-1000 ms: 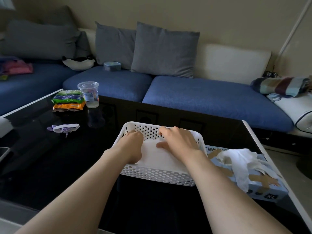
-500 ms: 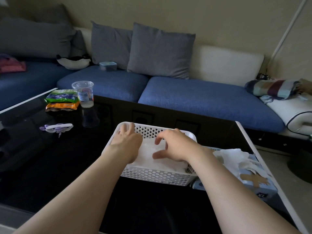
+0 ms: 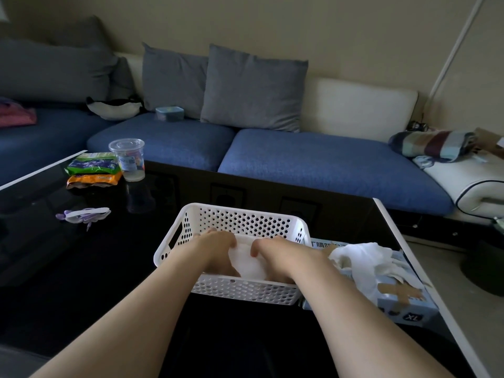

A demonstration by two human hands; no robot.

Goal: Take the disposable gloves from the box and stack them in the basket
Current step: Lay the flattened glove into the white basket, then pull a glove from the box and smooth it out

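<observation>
The fingers point(image 3: 207, 233) of the left hand point(image 3: 218, 251) and the right hand point(image 3: 281, 255) are bent down onto the white gloves point(image 3: 246, 264) in the basket point(image 3: 240, 210). It cannot be told if the gloves are pinched or only pressed. The basket is set near the right edge of the dark surface point(image 3: 81, 268). The box point(image 3: 403, 298) is seen just beside its right side, with loose gloves point(image 3: 360, 255) bunched on top.

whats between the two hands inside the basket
A stack of white gloves, lying in the basket, fills the gap between the left hand and the right hand; the head view shows it.
</observation>
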